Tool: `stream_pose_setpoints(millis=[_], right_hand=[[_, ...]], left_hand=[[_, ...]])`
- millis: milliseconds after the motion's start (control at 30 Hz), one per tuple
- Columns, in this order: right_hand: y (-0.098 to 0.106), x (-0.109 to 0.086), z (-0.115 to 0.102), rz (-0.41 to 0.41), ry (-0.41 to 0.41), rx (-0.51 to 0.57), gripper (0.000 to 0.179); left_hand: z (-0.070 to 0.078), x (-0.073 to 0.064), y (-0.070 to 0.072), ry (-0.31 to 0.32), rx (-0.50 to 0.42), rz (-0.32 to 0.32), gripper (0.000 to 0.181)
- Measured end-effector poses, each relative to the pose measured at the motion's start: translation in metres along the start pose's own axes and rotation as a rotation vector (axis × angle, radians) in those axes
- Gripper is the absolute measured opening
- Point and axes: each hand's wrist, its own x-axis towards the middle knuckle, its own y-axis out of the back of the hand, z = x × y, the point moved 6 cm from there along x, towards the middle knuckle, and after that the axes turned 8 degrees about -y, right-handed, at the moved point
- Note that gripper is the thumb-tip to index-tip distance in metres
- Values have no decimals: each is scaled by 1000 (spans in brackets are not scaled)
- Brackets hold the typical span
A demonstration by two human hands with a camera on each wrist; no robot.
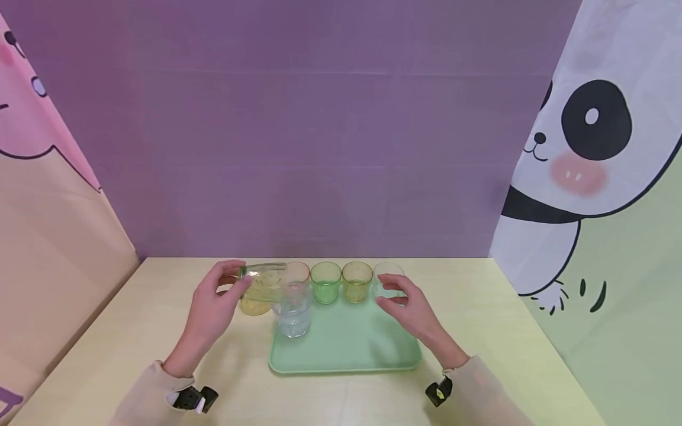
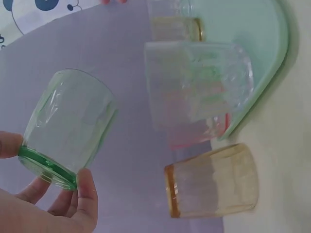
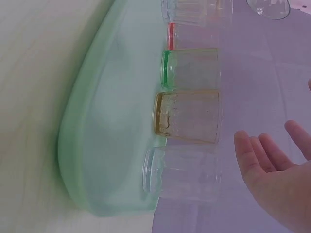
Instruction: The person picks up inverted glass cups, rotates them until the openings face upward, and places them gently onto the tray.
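Note:
My left hand [image 1: 213,302] grips a green-tinted glass [image 2: 68,121] by its thick green base, using thumb and fingertips. The glass is tipped on its side, its mouth pointing right, above an amber glass [image 2: 214,182] that stands base-up on the table left of the tray. A clear glass [image 1: 293,319] stands upright at the green tray's left side, near the held glass. My right hand [image 1: 412,310] hovers with loosely bent fingers by another clear glass [image 3: 182,174] at the right end of a row, holding nothing.
The green tray [image 1: 346,355] lies on a pale wooden table [image 1: 250,390]. Along its back edge, a red-tinted glass [image 1: 298,272], a green glass [image 1: 326,284] and an amber glass [image 1: 357,284] stand upright beside the clear one. A purple backdrop [image 1: 319,148] rises behind the table.

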Motion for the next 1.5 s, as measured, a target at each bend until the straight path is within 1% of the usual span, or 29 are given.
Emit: stream_pose_setpoints(millis=[100, 167, 367, 567, 700, 833, 1000, 1167, 1367, 1500], right_hand=[[0, 0, 0, 1, -7, 16, 46], [-1, 0, 0, -6, -9, 29, 46], [-4, -2, 1, -25, -13, 60, 47], [-9, -5, 2, -33, -10, 83, 47], [-11, -6, 3, -38, -10, 105, 46], [-14, -7, 3, -55, -5, 117, 45], [-19, -10, 1, -72, -2, 144, 45], [-25, -13, -3, -106, 8, 155, 47], [-28, -15, -7, -122, 24, 151, 48], [-31, -17, -7, -153, 38, 176, 49]], left_hand=[[-3, -3, -6, 27, -48, -17, 37], [-5, -5, -10, 35, -74, -23, 37], [-13, -12, -22, 28, -139, -10, 35], [-17, -16, -30, 26, -180, 5, 32], [-15, -17, -36, 27, -228, 5, 32], [-11, -18, -40, 19, -252, 3, 31], [-8, -21, -44, 16, -270, -21, 32], [-7, -26, -44, 17, -272, -24, 31], [-2, -30, -48, -17, -298, -36, 28], [0, -34, -53, -38, -287, -49, 27]])
